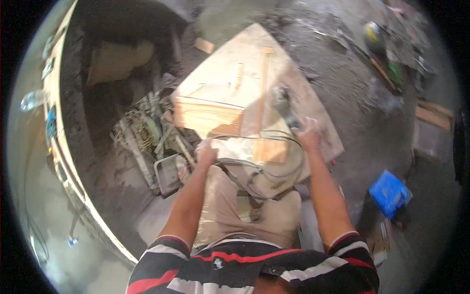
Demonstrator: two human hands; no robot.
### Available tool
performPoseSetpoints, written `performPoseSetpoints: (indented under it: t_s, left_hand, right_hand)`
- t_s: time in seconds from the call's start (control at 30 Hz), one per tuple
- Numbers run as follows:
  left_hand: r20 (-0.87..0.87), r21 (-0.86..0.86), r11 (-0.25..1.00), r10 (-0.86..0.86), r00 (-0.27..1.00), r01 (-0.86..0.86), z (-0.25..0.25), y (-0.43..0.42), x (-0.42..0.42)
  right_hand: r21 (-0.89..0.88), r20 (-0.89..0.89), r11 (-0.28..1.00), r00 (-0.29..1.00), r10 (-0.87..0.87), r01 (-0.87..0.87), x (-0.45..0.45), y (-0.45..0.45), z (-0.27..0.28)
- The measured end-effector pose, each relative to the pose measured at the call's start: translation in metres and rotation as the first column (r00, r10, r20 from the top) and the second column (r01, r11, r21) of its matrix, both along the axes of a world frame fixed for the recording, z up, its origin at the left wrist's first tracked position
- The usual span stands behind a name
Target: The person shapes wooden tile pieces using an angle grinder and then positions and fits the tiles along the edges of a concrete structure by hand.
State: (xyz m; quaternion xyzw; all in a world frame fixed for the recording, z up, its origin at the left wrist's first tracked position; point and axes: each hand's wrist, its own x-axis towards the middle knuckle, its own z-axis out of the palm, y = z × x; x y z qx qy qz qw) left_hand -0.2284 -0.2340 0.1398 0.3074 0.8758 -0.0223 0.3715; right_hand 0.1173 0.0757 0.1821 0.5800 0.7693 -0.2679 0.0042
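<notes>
My right hand (309,133) is closed round the rear end of a dusty power tool that looks like an angle grinder (285,109). Its head lies over a pale board (308,110). A dark cable (264,170) loops across the board in front of my lap. My left hand (206,153) is closed at the left end of that loop, apparently on the cable, though its fingers are blurred. Just beyond it sits a stack of thin wooden pieces (209,115). A long wooden strip (264,81) and a squarish wooden block (270,150) lie between my hands.
Scrap wood and fibres (147,130) are heaped at the left, beside a frame-like tray (169,175). A blue packet (389,193) lies on the right floor, with a wooden box (433,128) farther out. A plastic bottle (33,100) stands at the far-left ledge.
</notes>
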Motion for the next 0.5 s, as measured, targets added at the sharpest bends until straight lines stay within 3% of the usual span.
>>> performPoseSetpoints:
  t_s: [0.03, 0.1, 0.13, 0.23, 0.3, 0.4, 0.47, 0.5]
  left_hand:
    - [-0.114, 0.104, 0.990, -0.086, 0.990, 0.098, -0.015, -0.003, 0.005]
    - [-0.197, 0.109, 0.985, -0.108, 0.974, 0.132, -0.037, 0.002, 0.008]
    - [-0.186, 0.082, 0.996, -0.028, 0.982, 0.043, -0.009, 0.026, 0.016]
    - [-0.327, 0.085, 0.990, -0.076, 0.942, 0.109, -0.029, 0.031, 0.014]
    - [-0.306, 0.013, 0.988, -0.144, 0.941, 0.156, -0.026, 0.036, 0.013]
    - [-0.448, 0.165, 0.942, -0.191, 0.873, 0.291, -0.041, 0.021, 0.014]
    - [-0.356, 0.309, 0.888, -0.225, 0.907, 0.341, -0.031, 0.019, 0.011]
    - [-0.269, 0.423, 0.845, -0.229, 0.936, 0.328, -0.016, 0.028, 0.014]
  right_hand:
    - [0.027, -0.014, 1.000, 1.000, 0.013, -0.013, -0.007, 0.006, -0.012]
    - [0.011, -0.019, 0.997, 0.996, 0.083, -0.082, -0.021, 0.017, -0.015]
    - [0.007, 0.022, 0.993, 0.993, 0.120, -0.120, -0.026, 0.020, -0.019]
    - [-0.019, 0.154, 0.978, 0.966, 0.206, -0.206, -0.035, 0.019, -0.030]
    - [-0.080, 0.201, 0.981, 0.961, 0.191, -0.178, -0.038, 0.019, -0.031]
    - [-0.118, 0.170, 0.981, 0.970, 0.173, -0.154, -0.036, 0.012, -0.055]
    - [-0.050, 0.049, 0.953, 0.952, 0.302, -0.299, -0.032, 0.014, -0.057]
    - [-0.009, 0.008, 0.970, 0.970, 0.244, -0.244, -0.032, 0.014, -0.046]
